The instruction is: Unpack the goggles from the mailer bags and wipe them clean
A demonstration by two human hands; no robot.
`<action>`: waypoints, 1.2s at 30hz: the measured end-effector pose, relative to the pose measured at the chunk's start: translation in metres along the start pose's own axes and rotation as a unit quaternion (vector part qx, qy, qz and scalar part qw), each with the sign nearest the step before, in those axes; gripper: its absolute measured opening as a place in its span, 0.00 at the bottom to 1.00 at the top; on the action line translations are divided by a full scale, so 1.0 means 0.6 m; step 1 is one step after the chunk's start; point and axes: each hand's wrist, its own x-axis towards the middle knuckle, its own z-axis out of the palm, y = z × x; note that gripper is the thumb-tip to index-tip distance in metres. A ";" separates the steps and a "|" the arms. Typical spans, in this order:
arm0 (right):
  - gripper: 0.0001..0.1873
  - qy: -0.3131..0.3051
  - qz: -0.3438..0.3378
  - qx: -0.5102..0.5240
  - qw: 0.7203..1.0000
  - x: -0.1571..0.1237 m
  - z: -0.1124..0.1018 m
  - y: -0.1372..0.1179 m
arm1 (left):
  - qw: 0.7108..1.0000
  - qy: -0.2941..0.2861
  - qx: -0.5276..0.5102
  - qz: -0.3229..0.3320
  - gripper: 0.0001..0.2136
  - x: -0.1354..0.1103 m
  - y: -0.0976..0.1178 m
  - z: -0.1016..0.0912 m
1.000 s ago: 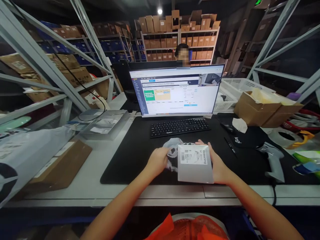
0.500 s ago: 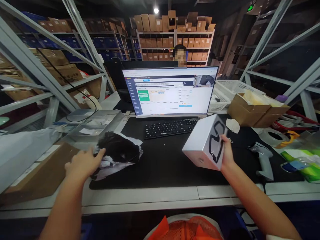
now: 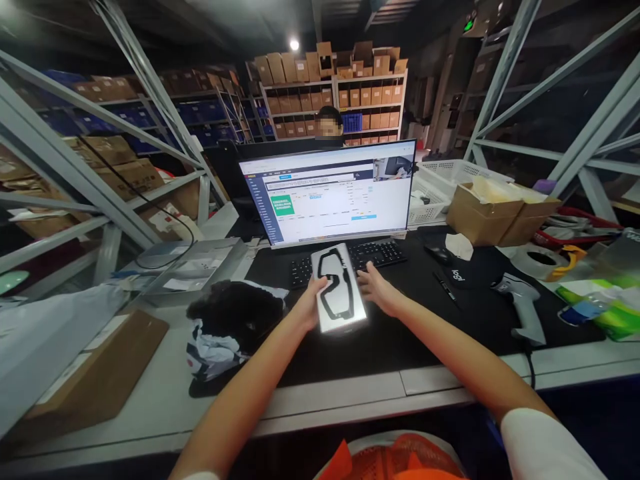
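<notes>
A white box [image 3: 339,293] with a black loop-shaped picture on its face is held over the black desk mat [image 3: 285,363], in front of the keyboard [image 3: 383,253]. My left hand [image 3: 311,303] grips its left side, thumb over the front face. To the right of the box, my right hand [image 3: 377,290] is open with fingers apart, close to the edge but seemingly not holding it. A crumpled black and white plastic bag [image 3: 235,320] lies on the mat, left of my left forearm.
Behind the keyboard stands a monitor [image 3: 330,193]. On the right are a mouse [image 3: 438,252], a pen [image 3: 445,288], a barcode scanner [image 3: 523,307], a tape roll [image 3: 537,259] and an open carton [image 3: 485,217]. A brown box [image 3: 115,367] lies at left. A person [image 3: 329,127] is beyond the monitor.
The white box has moved left to the middle and turned its pictured face toward me. My left hand has left the plastic bag and taken the box; my right hand has let go.
</notes>
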 end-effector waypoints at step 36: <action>0.18 -0.083 -0.120 -0.169 0.975 -0.093 0.038 0.065 | 0.949 0.076 -0.057 0.302 0.33 -0.037 0.005 -0.056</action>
